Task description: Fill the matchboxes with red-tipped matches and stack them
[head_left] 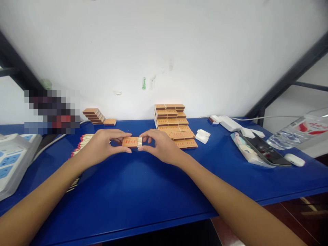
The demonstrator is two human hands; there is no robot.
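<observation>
Between my two hands is a matchbox [130, 141], its tray partly slid out at the right end with pale matchsticks showing. My left hand [104, 145] pinches the sleeve at its left end between thumb and fingers. The thumb and fingertips of my right hand [160, 145] close on the protruding tray end. Loose matches [83, 141] with red heads lie beside and partly behind my left wrist. Beyond my right hand rises a stepped stack of matchboxes [171, 121]; the hand and forearm cover part of it.
Several matchboxes [94, 116] form a smaller stack near the wall. White paper [202, 136] lies right of the big stack. A power strip [12, 160] sits at left. A phone [268, 150], a white earbud case [294, 159] and a water bottle [289, 131] occupy the blue table's [133, 198] right side.
</observation>
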